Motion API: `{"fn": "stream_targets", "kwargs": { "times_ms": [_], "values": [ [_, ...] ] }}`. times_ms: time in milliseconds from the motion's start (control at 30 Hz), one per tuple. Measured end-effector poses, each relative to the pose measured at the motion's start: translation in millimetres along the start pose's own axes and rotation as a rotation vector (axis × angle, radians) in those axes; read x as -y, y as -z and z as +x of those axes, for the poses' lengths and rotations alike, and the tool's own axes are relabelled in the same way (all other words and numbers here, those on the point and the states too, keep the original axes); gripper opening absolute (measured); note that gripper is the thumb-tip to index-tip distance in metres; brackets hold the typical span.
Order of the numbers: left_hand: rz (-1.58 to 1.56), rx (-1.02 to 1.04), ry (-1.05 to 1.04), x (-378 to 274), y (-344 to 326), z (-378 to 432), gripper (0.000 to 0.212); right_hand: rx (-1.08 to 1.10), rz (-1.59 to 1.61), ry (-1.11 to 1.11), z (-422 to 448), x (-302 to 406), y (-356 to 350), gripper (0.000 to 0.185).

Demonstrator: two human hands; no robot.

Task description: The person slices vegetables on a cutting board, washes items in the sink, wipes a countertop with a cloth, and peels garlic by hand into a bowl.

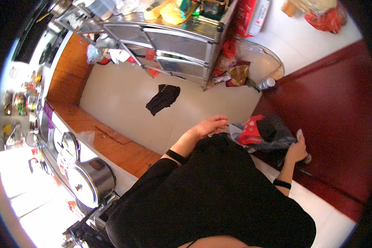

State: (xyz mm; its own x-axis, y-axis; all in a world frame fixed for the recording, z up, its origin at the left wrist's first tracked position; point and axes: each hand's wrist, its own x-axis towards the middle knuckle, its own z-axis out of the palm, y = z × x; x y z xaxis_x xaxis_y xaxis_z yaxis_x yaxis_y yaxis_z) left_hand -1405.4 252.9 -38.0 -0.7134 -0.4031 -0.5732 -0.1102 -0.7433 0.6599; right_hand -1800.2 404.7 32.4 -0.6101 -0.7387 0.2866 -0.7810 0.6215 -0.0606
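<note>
My right hand (297, 148) grips the edge of a dark grey cloth item with a red and black pattern (252, 131), perhaps a garment. The cloth hangs in front of a dark red door or panel, to the right of my body. My left hand (211, 125) is near the cloth's left end, with fingers stretched out and nothing seen in it; whether it touches the cloth is unclear. A crumpled black cloth (163, 98) lies on the tiled floor ahead of me.
A metal-framed shelf (179, 40) stands ahead, bags piled on top. Plastic bags and a white-capped container (268, 83) are beside it. Orange-brown cabinets (111, 130) run along the left, below a counter with a steel rice cooker (94, 179). The dark red door (328, 117) is at the right.
</note>
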Motion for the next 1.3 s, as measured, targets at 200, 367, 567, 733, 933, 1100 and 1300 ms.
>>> {"fn": "stream_targets", "kwargs": {
  "times_ms": [200,367,567,733,933,1100,1300],
  "values": [
    [-0.054,-0.073,0.013,9,-5,-12,0.052,0.024,-0.269,-0.106,-6,1,43,0.043],
    [0.016,-0.104,-0.062,52,-4,-9,0.053,0.06,0.452,0.181,-14,-51,45,0.043],
    [0.013,-0.092,-0.129,46,-17,-45,0.049,0.014,-0.27,-0.41,-66,7,129,0.029],
    [-0.098,-0.196,-0.186,51,13,-99,0.048,-0.353,0.099,0.07,-61,25,64,0.033],
    [-0.169,-0.281,-0.142,33,47,-182,0.05,0.216,0.212,0.247,-56,162,-42,0.039],
    [-0.389,-0.593,-0.318,78,111,-223,0.051,0.923,0.704,0.722,-84,373,-127,0.032],
    [-0.557,-0.765,-0.449,53,210,-279,0.048,1.488,0.851,0.812,-134,626,-183,0.035]
  ]
}}
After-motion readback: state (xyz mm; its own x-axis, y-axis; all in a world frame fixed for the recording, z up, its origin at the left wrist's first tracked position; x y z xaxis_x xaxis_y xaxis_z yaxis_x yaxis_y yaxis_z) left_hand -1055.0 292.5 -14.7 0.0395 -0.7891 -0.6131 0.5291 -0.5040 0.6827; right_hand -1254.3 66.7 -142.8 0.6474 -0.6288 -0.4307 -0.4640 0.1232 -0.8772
